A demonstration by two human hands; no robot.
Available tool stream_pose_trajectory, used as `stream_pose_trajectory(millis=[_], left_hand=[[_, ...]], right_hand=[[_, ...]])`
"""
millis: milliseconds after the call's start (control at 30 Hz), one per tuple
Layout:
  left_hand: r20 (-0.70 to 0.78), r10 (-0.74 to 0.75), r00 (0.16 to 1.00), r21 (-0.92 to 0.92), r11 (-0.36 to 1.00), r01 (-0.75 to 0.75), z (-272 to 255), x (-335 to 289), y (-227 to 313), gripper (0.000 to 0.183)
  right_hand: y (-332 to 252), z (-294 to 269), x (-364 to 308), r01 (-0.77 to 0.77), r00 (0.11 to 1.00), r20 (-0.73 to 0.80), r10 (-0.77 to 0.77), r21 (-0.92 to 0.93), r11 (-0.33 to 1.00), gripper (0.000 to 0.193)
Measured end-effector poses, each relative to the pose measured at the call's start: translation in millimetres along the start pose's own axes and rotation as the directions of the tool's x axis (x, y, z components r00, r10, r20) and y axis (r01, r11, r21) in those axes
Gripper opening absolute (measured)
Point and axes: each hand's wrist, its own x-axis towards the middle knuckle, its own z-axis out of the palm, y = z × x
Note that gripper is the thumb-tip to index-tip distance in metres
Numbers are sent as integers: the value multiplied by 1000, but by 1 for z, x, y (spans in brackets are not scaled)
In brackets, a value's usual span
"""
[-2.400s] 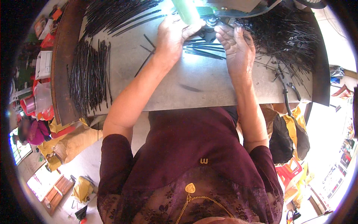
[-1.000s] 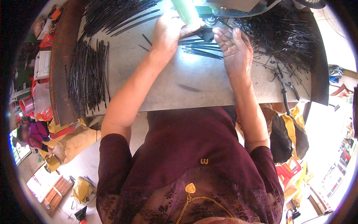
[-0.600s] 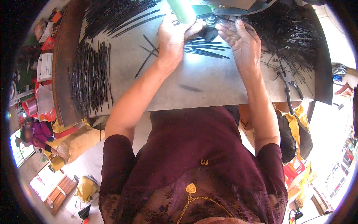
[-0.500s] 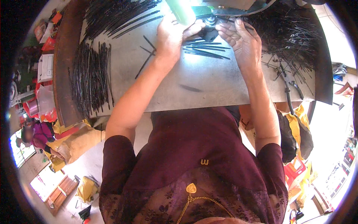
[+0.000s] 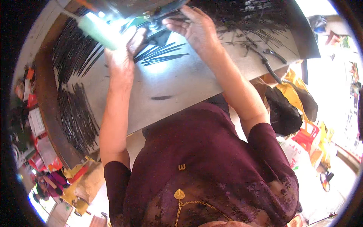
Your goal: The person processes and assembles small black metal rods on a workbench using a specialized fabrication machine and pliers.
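My left hand (image 5: 123,56) is at a small metal fixture (image 5: 153,25) at the far side of the table, its fingers bent and partly hidden by a pale green lamp (image 5: 99,31) and its glare. What those fingers pinch cannot be made out. On the fixture's other side is my right hand (image 5: 198,32), with thumb and fingers closing round a thin dark rod (image 5: 176,17). Just below the fixture, several thin black rods (image 5: 162,55) lie fanned out on the metal tabletop (image 5: 166,81).
Bundles of black rods (image 5: 77,117) lie along the left side, with a larger heap (image 5: 249,17) at the far right. A black-handled hand tool (image 5: 270,68) rests near the right edge. Beyond that edge are bags (image 5: 281,109) and a red basket (image 5: 305,134).
The whole view has turned and shifted, so table and hands appear tilted and farther left. Both hands stay at the fixture; the right thumb sits farther from its fingers.
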Motion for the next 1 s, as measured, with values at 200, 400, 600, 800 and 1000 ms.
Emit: stream_pose_trajectory(millis=[200, 400, 600, 800, 1000], left_hand=[[7, -49, 999, -185, 982, 49, -5, -9, 3, 33], [-239, -107, 965, -52, 994, 98, -39, -10, 28, 21], [-115, -174, 978, 26, 984, 178, -20, -26, 32, 22], [-14, -268, 963, -29, 963, 267, -14, -35, 28, 22], [65, -222, 973, 77, 973, 217, 11, -45, 14, 18]], right_hand=[[-23, 19, -52, 66, 997, -11, -81, -476, 877, 41], [-109, -51, -106, 155, 887, 322, -331, -883, -443, 18], [-133, -79, -135, 187, 934, 352, -56, -618, -763, 27], [-132, -66, -123, 325, 819, 571, -54, -540, -777, 28], [-87, 39, -103, 625, 506, 851, -137, -472, -621, 30]])
